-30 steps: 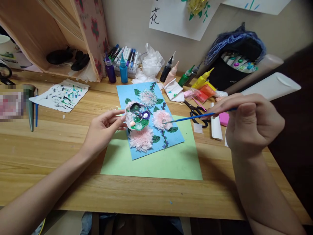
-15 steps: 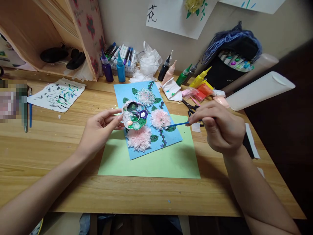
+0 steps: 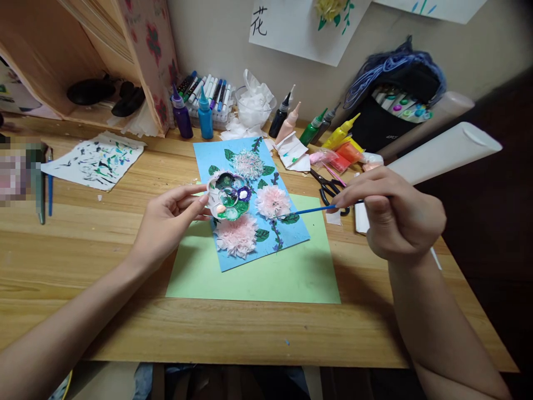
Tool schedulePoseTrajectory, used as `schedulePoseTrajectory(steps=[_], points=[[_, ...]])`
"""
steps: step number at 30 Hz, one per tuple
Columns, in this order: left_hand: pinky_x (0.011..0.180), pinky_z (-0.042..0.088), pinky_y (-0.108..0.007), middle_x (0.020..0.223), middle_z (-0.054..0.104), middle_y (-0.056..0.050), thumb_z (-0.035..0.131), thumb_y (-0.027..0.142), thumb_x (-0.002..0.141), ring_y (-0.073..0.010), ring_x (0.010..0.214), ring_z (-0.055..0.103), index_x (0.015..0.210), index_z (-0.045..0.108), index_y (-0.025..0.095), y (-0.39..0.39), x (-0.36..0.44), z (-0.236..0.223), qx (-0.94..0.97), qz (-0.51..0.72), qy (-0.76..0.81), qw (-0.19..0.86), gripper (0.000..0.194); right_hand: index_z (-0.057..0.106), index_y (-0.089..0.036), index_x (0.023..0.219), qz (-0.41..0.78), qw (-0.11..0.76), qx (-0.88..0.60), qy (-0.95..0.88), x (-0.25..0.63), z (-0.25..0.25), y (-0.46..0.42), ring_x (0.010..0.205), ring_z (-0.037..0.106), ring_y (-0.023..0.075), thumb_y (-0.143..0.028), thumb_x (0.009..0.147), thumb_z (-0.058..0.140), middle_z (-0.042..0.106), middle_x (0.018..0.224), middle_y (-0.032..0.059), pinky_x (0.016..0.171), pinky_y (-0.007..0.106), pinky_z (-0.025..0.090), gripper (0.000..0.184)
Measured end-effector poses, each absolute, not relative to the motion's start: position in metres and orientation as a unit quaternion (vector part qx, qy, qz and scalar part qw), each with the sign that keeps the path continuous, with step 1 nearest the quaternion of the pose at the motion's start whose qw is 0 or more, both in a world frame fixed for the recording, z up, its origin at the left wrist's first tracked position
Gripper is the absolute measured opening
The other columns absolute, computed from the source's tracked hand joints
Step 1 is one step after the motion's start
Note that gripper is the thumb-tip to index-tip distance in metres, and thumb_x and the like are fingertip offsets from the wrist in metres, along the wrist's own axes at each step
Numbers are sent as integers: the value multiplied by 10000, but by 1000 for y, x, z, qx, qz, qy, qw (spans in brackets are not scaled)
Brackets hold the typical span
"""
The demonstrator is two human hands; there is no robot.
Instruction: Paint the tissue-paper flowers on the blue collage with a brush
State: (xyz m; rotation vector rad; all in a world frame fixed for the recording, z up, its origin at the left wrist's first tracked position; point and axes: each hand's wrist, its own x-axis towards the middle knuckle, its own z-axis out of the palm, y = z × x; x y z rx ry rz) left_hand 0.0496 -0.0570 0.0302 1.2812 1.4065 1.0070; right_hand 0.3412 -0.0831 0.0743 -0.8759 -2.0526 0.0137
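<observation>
Left hand (image 3: 169,219): pinches the left rim of the palette (image 3: 228,194), thumb on top, fingers beneath; a grip at one edge only, so I judge a slack thumb could let it tip.
Palette: over the left part of the blue card (image 3: 210,153), hiding some of it; if it sank, its underside could flatten the lower flower (image 3: 237,236).
Paint: a white blob (image 3: 243,194) sits in it among green, dark and purple; a tilt could spill some on the petals.
Right hand (image 3: 395,214): pinches the brush (image 3: 312,210) between thumb and fingers, the others curled in; held well back from the bristles, a small wobble could grow at the tip.
Brush: points left at the lower edge of the middle flower (image 3: 272,201); whether the tip touches, I cannot tell. A slip could smear the leaf (image 3: 290,219) just below.
Card: lies askew, partly on the green sheet (image 3: 258,286), no hand pressing it; a firm stroke could slide it.
Scissors (image 3: 320,177): right of the card, near the right hand; a careless swing could knock them.
</observation>
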Motion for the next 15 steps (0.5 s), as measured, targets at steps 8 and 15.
schedulePoseTrajectory(steps=[8, 15], points=[[716, 584, -285, 925, 724, -40, 689, 427, 721, -175, 731, 690, 994, 680, 214, -58, 51, 32, 517, 416, 572, 482, 346, 609, -194, 834, 7, 415, -364, -834, 341, 73, -81, 697, 569, 144, -141, 873, 447, 645, 715, 29, 644, 325, 447, 175], [693, 576, -246, 886, 726, -33, 690, 414, 732, -153, 712, 687, 998, 682, 210, -58, 50, 30, 523, 422, 558, 487, 335, 636, -236, 847, 18, 517, -375, -769, 335, 75, -86, 674, 592, 152, -247, 914, 420, 653, 683, 13, 598, 335, 440, 226]])
